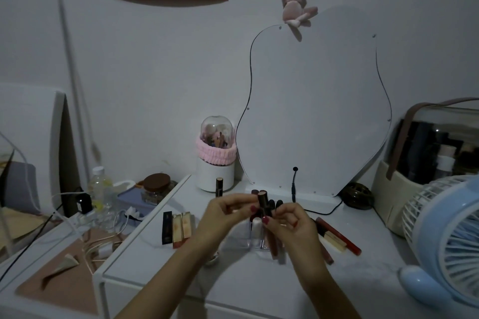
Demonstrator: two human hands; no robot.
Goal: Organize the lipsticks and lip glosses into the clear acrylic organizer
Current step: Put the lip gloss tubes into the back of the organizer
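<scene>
Pinching dark upright lipstick (263,203), pale flat top.

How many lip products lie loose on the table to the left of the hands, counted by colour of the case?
Black case: 1
Gold and red cases: 2
Total: 3

**Bare forearms, dark red nail polish**

Two bare forearms enter from the bottom edge, with no sleeve showing on either. The left hand (225,211) and the right hand (290,223) wear glossy dark red nail polish on short, rounded nails. In the dim light, rings or bracelets cannot be made out.
</scene>
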